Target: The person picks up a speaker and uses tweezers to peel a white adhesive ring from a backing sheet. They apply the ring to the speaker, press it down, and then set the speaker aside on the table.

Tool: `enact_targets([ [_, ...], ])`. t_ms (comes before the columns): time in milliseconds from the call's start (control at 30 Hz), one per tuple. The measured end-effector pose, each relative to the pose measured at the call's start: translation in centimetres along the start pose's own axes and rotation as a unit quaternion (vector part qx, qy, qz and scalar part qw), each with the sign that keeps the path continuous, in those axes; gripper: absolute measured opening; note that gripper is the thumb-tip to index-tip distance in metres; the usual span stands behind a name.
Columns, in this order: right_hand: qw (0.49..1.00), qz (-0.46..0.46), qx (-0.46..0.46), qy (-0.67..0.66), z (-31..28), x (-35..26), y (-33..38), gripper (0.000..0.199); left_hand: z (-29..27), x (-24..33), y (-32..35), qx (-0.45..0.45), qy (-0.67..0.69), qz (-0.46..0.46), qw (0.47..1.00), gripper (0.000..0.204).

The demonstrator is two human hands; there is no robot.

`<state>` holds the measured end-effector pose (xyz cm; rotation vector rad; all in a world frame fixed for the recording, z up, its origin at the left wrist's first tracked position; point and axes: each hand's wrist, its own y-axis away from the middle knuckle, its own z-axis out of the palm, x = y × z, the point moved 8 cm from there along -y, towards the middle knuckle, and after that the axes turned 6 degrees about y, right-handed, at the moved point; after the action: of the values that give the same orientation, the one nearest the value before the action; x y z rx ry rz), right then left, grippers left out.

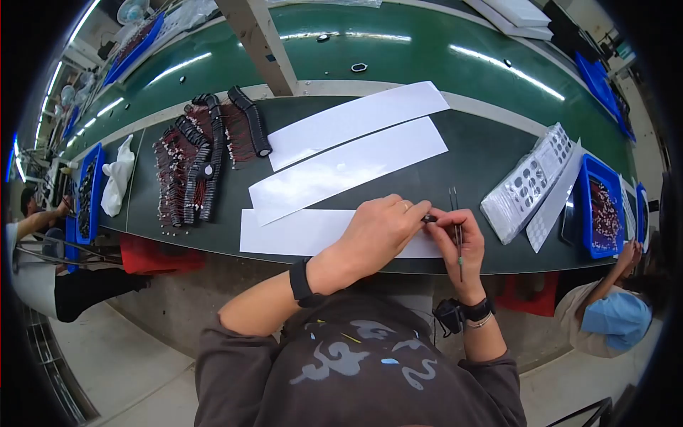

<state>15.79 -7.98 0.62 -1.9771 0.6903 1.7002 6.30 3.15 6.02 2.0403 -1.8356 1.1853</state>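
Note:
My left hand is closed in a pinch at a small black part, whose kind is too small to make out. My right hand meets it from the right, thumb and fingertips against the same part. Thin tweezers are also held in my right hand, standing roughly upright between the fingers with their tips pointing away from me. Under both hands lies a white strip near the table's front edge. Two more white strips, a middle one and a far one, slant behind it.
Rows of black round parts with red wires lie at left, near a white cloth. At right are bagged sheets of dark pads and a blue tray of wired parts. A post rises behind. People sit at both sides.

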Motion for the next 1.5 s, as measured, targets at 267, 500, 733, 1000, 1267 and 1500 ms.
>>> enact_targets([
  [267, 0.947, -0.232, 0.020, 0.223, 2.6, -4.3, 1.6, 0.021, -4.2, -0.7, 1.8, 0.109, -0.036, 0.014, 0.993, 0.027],
  [500, 0.903, -0.252, -0.166, 0.306, 5.0, -4.4, -0.3, 0.030, -5.8, -3.7, 6.3, 0.117, 0.084, -0.186, 0.972, 0.016],
  [733, 0.923, -0.258, -0.064, 0.279, 0.3, -5.1, -3.6, 0.023, -3.1, -3.7, 4.5, 0.048, -0.044, -0.107, 0.992, 0.014],
  [1000, 0.882, -0.142, 0.306, 0.329, -16.2, -4.2, 2.9, 0.019, -3.5, -5.5, 2.9, 0.051, -0.093, -0.146, 0.984, 0.014],
  [1267, 0.780, -0.085, 0.231, 0.575, -19.5, -2.3, 5.8, 0.020, -2.8, -5.3, 3.4, 0.077, -0.077, -0.118, 0.987, 0.013],
  [1500, 0.844, -0.115, 0.277, 0.444, -17.7, -4.2, 4.0, 0.023, -2.8, -5.3, 3.3, 0.087, -0.058, -0.126, 0.987, 0.014],
])
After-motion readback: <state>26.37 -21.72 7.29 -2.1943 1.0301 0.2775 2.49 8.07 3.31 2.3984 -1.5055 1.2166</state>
